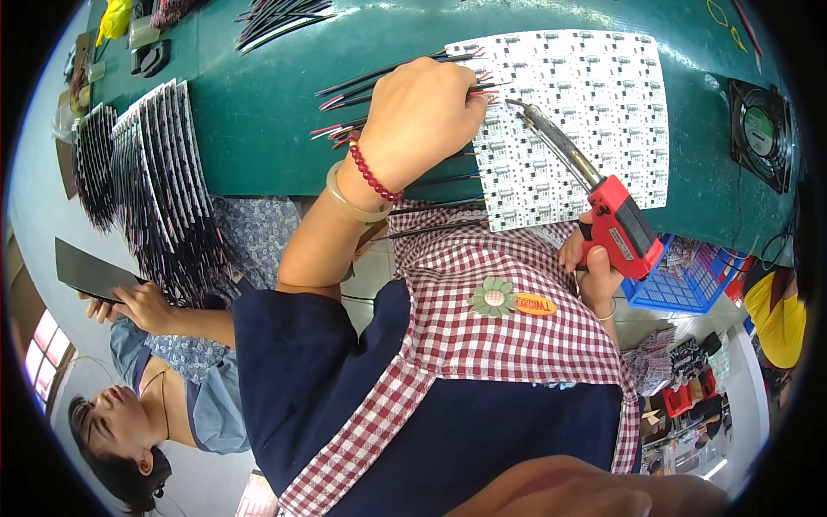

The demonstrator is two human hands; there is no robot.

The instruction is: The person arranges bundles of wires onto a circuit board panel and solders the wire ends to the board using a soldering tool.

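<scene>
- So the white circuit board panel (594,112) is lying flat on the green workbench (258,121), just right of the left hand (431,108), whose fingertips are reaching over its left edge.
- The right hand (599,271) is sitting off the panel's near edge, toward the body, wrapping around the grip of a red-and-black soldering gun (622,226).
- The gun's tip is pointing at the panel close to the left fingers; can't tell if it's touching.
- The left hand is closing in a pinch on some thin wire ends (488,90), mostly hiding them.
- Looks-wise, the panel is showing rows of repeating little dark components on white, with its outline bowing a bit in the fisheye.
- Several black cables (362,79) are trailing left from that edge, some showing red, white and blue ends; too overlapped to count.
- Counting up: one panel, one soldering gun, and on the left wrist one red bead bracelet (372,175) plus one pale bangle (346,203).
- Farther out, two fanned cable piles (164,138) are hanging off the bench at left, and one loose cable bundle (280,21) is lying up top.
- One square black fan (758,129) is standing at right, with one blue plastic basket (702,289) sitting below bench level.
- One co-worker (207,405) at left is holding one dark flat sheet (95,269).
</scene>
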